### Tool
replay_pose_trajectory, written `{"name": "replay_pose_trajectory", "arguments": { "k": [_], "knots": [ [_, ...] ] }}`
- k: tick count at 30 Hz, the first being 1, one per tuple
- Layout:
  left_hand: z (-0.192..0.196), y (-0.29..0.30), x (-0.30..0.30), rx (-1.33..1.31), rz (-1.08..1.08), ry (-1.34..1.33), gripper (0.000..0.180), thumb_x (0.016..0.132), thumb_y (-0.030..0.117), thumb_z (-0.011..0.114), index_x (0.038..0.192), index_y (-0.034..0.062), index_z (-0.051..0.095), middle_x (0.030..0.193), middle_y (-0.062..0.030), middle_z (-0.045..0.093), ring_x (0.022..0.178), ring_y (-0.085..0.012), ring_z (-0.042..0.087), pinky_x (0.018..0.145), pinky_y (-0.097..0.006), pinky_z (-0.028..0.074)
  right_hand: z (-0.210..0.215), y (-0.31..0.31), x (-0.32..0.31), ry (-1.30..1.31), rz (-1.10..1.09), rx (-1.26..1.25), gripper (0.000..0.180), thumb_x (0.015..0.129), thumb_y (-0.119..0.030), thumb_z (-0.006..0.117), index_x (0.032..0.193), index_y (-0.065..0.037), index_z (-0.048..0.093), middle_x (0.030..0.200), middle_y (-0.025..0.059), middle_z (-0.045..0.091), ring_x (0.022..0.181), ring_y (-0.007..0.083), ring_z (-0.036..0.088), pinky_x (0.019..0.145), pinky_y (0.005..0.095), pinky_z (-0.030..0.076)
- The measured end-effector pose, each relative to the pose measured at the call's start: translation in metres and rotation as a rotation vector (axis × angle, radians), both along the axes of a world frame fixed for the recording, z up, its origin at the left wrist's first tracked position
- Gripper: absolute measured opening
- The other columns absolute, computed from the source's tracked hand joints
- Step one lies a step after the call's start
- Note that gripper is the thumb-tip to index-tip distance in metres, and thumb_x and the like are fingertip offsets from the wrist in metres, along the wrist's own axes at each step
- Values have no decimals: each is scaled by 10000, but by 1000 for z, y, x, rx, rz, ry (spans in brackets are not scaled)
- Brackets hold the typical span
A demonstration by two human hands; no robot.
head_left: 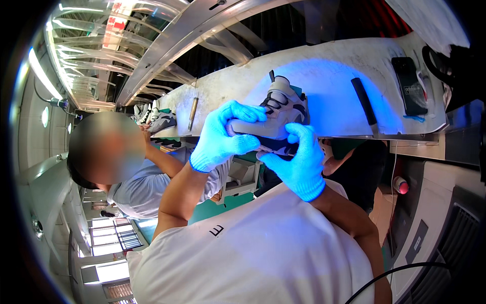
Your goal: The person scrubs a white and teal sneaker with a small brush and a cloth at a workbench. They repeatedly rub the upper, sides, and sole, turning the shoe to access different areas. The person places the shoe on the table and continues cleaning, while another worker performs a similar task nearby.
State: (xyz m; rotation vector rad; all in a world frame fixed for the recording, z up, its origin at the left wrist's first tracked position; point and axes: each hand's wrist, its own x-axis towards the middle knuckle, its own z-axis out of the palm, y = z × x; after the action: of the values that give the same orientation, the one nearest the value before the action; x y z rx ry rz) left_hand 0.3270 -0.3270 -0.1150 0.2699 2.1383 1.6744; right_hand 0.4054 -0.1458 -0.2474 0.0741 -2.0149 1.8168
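Observation:
Between my two gloved hands is a grey sneaker (283, 114) with dark laces and black patches, held at the table's near edge under a blue-violet light. My left hand (223, 133) is wrapped round the toe end, fingers over the upper and thumb beneath. Near the sole, my right hand (302, 162) grips the shoe's near side, with thumb and forefinger curved against it. Both gloves are knitted and glow bright blue in the light. The shoe's underside is mostly hidden.
A dark stick-like tool (364, 100) lies right of the sneaker; a black phone (409, 86) is farther right. Another slim tool (193, 112) rests at left. Several shoes (161, 120) stand near a seated co-worker (147, 187). A metal-framed rack (172, 48) borders the far side.

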Motion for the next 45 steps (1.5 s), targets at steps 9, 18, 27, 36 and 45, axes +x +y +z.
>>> {"name": "replay_pose_trajectory", "arguments": {
  "k": [9, 18, 27, 36, 45],
  "knots": [
    [-2, -5, -5, 6, -94, 59, 467, 794, 96, 988, 1177, 18, 732, 1314, -164, 773, 1341, -280, 693, 1191, -470, 531, 0, 2, -3, 102, 72, -66, 716, 783, -222, 1034, 1338, -73, 607, 1074, 119, 645, 868, 300, 715, 724, 431, 581],
    [-6, -16, -16, 13, -144, 71, 439, 781, 99, 987, 1122, 58, 714, 1271, -157, 789, 1344, -306, 689, 1202, -514, 510, -1, 5, -20, 187, 85, -40, 718, 749, -212, 1048, 1309, -84, 617, 1077, 123, 652, 921, 327, 693, 722, 449, 570],
    [-8, -30, -29, -29, -141, 54, 483, 759, 186, 1011, 1107, 55, 701, 1242, -132, 775, 1293, -294, 700, 1183, -484, 511, -10, -2, -49, 225, 109, 73, 762, 703, -310, 1059, 1293, -109, 620, 1069, 122, 650, 929, 350, 691, 727, 475, 579],
    [14, -19, -49, -439, -172, 105, 530, 774, 166, 1037, 1177, 11, 730, 1300, -119, 795, 1148, -192, 746, 1049, -370, 598, -1, -14, -66, 167, 92, 144, 825, 726, -403, 1032, 1380, -117, 619, 1138, 132, 628, 1035, 363, 684, 788, 489, 593],
    [19, -23, -63, -447, -221, 72, 500, 719, 124, 1037, 1127, 6, 772, 1308, -128, 785, 1205, -210, 732, 1086, -375, 575, -26, -4, -52, 120, 128, 159, 825, 732, -278, 1046, 1406, -83, 613, 1137, 126, 666, 976, 322, 695, 780, 440, 601]
  ]
}}
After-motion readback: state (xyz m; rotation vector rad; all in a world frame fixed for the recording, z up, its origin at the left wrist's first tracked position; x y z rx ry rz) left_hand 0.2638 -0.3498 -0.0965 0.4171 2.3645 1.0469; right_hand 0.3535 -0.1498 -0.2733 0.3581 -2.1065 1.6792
